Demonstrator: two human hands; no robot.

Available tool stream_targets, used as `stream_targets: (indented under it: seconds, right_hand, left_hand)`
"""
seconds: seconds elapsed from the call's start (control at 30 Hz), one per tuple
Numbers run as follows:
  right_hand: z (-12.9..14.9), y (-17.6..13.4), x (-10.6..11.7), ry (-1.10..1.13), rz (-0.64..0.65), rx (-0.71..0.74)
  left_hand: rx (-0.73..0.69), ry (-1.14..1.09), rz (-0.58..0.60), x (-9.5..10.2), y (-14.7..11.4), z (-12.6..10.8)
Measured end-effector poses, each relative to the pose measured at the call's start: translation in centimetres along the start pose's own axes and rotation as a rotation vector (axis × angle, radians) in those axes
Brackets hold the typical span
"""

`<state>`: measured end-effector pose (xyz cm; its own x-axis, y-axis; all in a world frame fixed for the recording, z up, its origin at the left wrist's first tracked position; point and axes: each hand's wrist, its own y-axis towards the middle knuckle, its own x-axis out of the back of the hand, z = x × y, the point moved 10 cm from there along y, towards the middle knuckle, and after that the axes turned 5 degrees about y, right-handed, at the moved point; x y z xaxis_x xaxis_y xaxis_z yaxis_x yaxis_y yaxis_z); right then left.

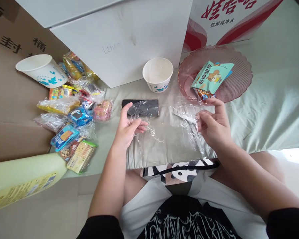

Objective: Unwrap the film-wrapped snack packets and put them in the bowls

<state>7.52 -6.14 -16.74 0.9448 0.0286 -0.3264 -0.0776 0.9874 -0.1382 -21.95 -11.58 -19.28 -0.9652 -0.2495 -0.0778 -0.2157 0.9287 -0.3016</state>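
Observation:
A clear plastic bag (pixel 169 139) is spread between my two hands, low over the pale green cloth. My left hand (pixel 129 129) pinches its left side between thumb and curled fingers, with the index finger raised apart. On the other side, my right hand (pixel 215 124) grips the bag near a white strip (pixel 187 118), its index finger stretched forward close to the plate's front rim. Behind the bag's left part lies a dark phone (pixel 144 107), partly covered by film and my left hand. A pink ribbed plate (pixel 239 78) holds a mint-green snack packet (pixel 212 78).
A white paper cup (pixel 158 74) stands before a white box (pixel 129 39). At left, another paper cup (pixel 43 71) leans over piled wrapped snacks (pixel 81 116). A carton (pixel 229 20) stands behind the plate, and a pale yellow-green container (pixel 27 179) lies at lower left.

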Motion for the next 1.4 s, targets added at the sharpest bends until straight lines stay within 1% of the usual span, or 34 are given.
stream_targets:
  seconds: [0.13,0.27,0.53,0.8,0.9,1.03,1.23,1.33,1.4]
  right_hand:
    - [0.0,0.3,0.7,-0.011,-0.034,0.006]
    - [0.0,0.3,1.0,-0.016,-0.057,0.001]
    - [-0.2,0.3,1.0,0.003,-0.05,-0.022]
    - [-0.1,0.4,1.0,0.011,-0.06,-0.046]
    - [-0.1,0.4,0.9,0.026,-0.052,-0.055]
    - [-0.4,0.4,0.9,0.038,-0.037,-0.074]
    - [-0.7,0.5,1.1,0.024,-0.018,-0.071]
    - [-0.7,0.4,1.1,0.02,-0.015,-0.076]
    - [-0.6,0.4,1.1,0.016,-0.016,-0.069]
  left_hand:
    - [-0.081,-0.054,-0.095,1.0,0.0,-1.1]
    - [-0.13,-0.088,-0.123,1.4,-0.2,-1.7]
    - [-0.197,-0.123,-0.224,2.3,-0.1,-2.4]
    - [-0.214,-0.092,-0.241,2.3,-0.1,-2.5]
    - [-0.249,-0.108,-0.25,2.3,-0.2,-2.8]
    - [-0.243,-0.072,-0.218,1.9,-0.3,-3.0]
    - [-0.18,0.006,-0.161,1.4,0.0,-2.2]
    - [-0.177,0.013,-0.136,1.4,0.4,-1.9]
    - [-0.181,0.034,-0.14,1.6,0.6,-1.6]
